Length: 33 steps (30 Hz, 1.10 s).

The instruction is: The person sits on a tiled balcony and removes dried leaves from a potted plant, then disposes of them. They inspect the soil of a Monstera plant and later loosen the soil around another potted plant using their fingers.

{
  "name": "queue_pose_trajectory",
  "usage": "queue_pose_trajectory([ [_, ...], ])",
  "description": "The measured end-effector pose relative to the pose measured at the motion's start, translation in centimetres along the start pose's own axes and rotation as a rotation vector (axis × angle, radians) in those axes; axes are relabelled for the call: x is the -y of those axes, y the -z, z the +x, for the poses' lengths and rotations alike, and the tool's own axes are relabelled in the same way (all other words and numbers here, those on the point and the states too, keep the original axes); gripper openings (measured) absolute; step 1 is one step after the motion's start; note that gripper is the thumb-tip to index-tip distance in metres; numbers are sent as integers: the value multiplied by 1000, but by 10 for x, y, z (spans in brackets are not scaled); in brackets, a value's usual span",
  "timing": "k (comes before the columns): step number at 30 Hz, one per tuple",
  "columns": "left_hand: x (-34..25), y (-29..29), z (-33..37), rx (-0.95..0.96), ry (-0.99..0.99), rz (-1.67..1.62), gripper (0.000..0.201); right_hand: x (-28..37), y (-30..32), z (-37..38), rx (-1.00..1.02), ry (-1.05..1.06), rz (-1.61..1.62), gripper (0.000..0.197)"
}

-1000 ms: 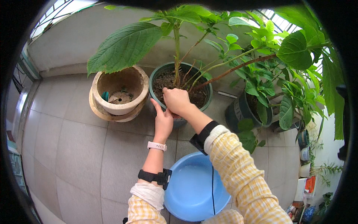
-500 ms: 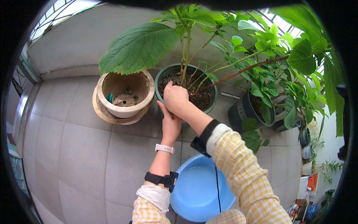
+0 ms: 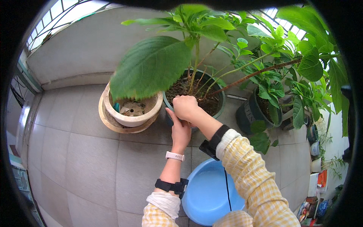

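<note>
A dark green flowerpot [image 3: 221, 99] full of brown soil holds a tall plant with green stems and broad leaves [image 3: 153, 66]. My right hand [image 3: 186, 108] is closed over the pot's near rim, knuckles up. Just below it, my left hand [image 3: 180, 132] grips the pot's near side, its thumb pointing up toward the rim. The left fingers are mostly hidden behind the pot and the right hand. One large leaf hangs over a pale clay pot [image 3: 132, 120] on a saucer, left of the green one. Inside the clay pot lie a little debris and a teal piece.
A light blue plastic basin [image 3: 211, 191] sits on the grey tiled floor [image 3: 90, 162] under my right forearm, a black cable crossing it. Another dark planter [image 3: 247, 117] with leafy plants stands at the right. Behind the pots runs a low wall [image 3: 87, 49].
The view has shifted, so everything sits lower and further right. The big leaf has swung lower over the clay pot. My right hand has come slightly toward me over the rim.
</note>
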State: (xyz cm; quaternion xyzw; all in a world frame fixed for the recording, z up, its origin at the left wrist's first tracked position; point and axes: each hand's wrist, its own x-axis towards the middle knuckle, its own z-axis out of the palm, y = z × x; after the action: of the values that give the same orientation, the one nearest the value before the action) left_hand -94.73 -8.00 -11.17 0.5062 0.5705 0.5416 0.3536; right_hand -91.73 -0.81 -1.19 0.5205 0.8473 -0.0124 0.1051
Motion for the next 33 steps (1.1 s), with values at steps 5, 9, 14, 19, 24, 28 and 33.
queue_pose_trajectory([
  [5,17,-5,2,-15,-144,188,83,21,-31,36,-218,-307,-58,40],
  [9,13,-3,2,17,-16,121,83,3,-68,89,-339,-317,73,56],
  [14,1,2,2,62,142,55,82,-8,-56,99,-134,-352,173,50],
  [19,-9,4,3,52,145,104,81,4,-17,54,-89,-190,149,22],
  [24,-17,9,1,62,98,6,77,-2,-7,21,-68,-115,197,22],
  [28,-22,12,1,84,131,9,76,-16,-10,-1,-98,-16,161,21],
  [33,-20,10,3,112,204,-72,77,-33,3,-26,-196,-6,134,23],
])
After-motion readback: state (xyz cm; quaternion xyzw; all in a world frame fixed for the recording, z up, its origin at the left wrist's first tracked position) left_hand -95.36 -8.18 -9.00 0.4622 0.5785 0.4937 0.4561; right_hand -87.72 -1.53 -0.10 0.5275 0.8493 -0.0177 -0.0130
